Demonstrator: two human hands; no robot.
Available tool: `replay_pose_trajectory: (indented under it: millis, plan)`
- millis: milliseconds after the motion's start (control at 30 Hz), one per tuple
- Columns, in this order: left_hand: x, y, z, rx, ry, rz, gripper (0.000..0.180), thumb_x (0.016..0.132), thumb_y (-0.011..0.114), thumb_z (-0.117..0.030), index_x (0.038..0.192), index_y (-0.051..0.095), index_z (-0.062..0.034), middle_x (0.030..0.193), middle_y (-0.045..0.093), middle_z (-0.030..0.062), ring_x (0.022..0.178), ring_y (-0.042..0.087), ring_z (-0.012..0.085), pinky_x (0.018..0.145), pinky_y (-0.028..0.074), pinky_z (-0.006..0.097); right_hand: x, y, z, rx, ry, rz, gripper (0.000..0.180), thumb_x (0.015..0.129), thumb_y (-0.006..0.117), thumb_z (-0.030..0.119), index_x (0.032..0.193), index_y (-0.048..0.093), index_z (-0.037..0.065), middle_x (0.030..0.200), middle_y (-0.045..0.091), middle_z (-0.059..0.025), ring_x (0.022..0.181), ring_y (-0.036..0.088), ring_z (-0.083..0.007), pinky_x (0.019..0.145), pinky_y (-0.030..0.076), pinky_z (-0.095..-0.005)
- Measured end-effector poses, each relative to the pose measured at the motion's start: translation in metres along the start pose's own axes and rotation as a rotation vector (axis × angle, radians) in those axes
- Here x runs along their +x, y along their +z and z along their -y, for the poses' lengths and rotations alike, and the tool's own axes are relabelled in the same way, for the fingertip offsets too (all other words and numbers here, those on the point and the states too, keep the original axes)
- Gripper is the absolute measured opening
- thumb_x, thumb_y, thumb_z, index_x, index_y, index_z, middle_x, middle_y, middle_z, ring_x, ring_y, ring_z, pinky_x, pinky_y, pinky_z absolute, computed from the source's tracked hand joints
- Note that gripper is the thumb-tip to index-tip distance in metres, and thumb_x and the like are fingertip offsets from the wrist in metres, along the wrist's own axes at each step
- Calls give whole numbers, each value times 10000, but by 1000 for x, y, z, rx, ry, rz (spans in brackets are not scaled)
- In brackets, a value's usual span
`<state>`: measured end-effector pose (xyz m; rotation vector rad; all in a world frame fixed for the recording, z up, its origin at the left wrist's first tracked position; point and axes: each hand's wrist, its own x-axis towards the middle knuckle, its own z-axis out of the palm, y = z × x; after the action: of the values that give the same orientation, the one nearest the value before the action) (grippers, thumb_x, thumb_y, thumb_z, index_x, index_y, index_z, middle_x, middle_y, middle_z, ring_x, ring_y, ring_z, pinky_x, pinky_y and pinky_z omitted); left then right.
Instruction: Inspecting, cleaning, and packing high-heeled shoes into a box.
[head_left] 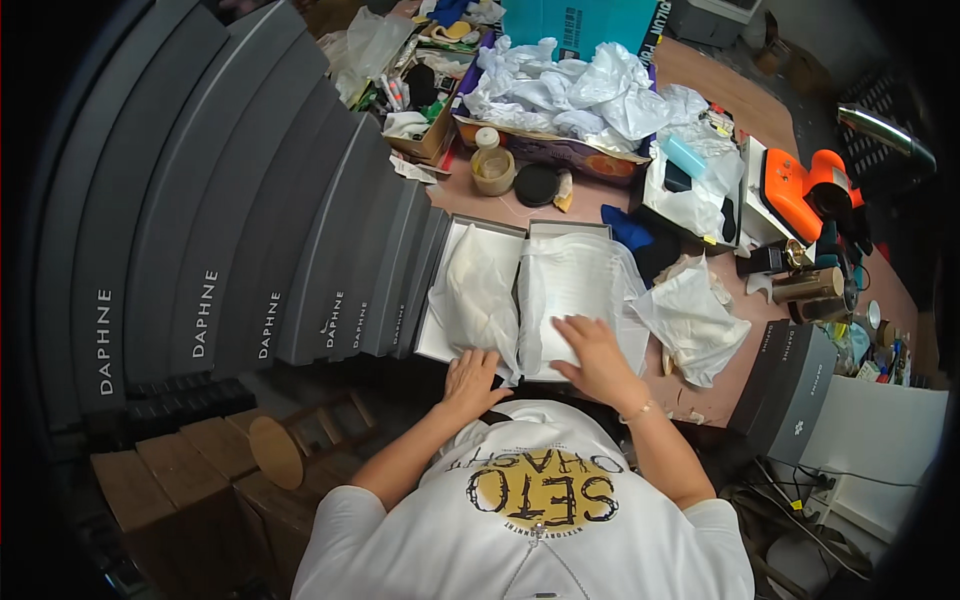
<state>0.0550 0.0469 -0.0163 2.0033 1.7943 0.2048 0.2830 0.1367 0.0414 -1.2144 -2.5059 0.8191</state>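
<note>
An open shoe box [431, 338] stands on the table in front of me. In it lies a bundle wrapped in white tissue paper [478, 285]; what is inside is hidden. My left hand [470, 384] rests at the bundle's near end by the box edge, fingers laid out on the paper. Beside it on the right is a second grey box part [570, 229], lined with white tissue paper [572, 275]. Over its near right part my right hand [600, 365] lies with fingers spread, touching the paper. Further right sits another tissue-wrapped bundle [695, 325].
Tall stacks of dark grey shoe boxes [250, 190] rise at my left. Behind stand a glue bottle [492, 165], a round black lid [538, 185] and a carton of crumpled paper [550, 140]. An orange tool [790, 190] and grey boxes [790, 385] are at the right.
</note>
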Motion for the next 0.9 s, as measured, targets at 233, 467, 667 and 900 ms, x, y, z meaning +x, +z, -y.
replay_pose_trajectory:
  millis: [233,467,667,900]
  plan:
    - [9,-31,52,-614,-152,-591,101,844,561,-44,915,570,26,792,610,178,751,609,359,667,466,392,62,29,17,231,-103,164,812,771,745,368,1415,358,60,1340,448,-267,1204,485,-423,1054,353,-506]
    - [0,-70,41,-618,-132,-597,218,919,575,-165,816,587,26,769,603,193,692,601,383,638,470,431,111,44,44,449,-111,-4,1014,719,778,479,1458,245,34,1463,227,-335,1220,464,-467,970,452,-418]
    - [-25,-37,35,-303,10,-573,148,819,673,-111,841,622,26,864,597,179,798,594,363,697,488,423,139,34,72,327,-174,82,769,755,738,210,1408,361,61,1246,500,-249,1054,555,-419,914,477,-409]
    - [-27,-30,41,-397,-140,-706,176,814,660,-85,961,656,13,1003,605,184,902,613,361,766,498,408,140,25,80,435,-336,211,498,702,600,-37,1197,577,17,911,610,-191,831,613,-362,763,506,-391]
